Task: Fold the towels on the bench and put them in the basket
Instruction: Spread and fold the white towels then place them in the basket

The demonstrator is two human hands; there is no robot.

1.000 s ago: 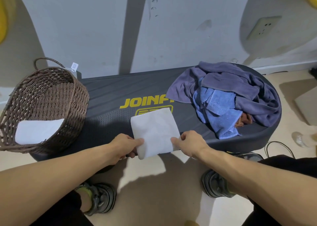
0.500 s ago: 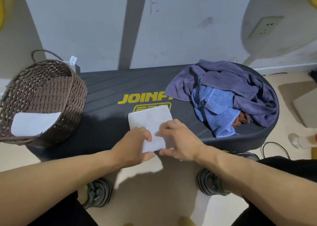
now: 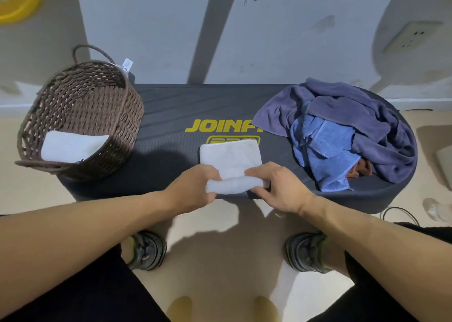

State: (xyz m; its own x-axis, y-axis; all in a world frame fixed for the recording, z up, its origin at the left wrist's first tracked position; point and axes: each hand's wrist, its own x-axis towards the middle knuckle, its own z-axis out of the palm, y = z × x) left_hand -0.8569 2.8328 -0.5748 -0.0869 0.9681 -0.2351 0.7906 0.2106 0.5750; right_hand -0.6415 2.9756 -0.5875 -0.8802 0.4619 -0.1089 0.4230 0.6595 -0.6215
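Wall socket (image 3: pixel 409 36), floor cable (image 3: pixel 401 214)

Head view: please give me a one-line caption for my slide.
Both hands, left and right, fold a white towel on the bench, between basket and unfolded pile.

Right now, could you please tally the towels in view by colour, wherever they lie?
White: 2, a white towel in the hands and a folded white towel in the basket
Purple: 1, purple towel
Light blue: 1, light blue towel
Brown: 1, brown towel, mostly hidden
Total: 5
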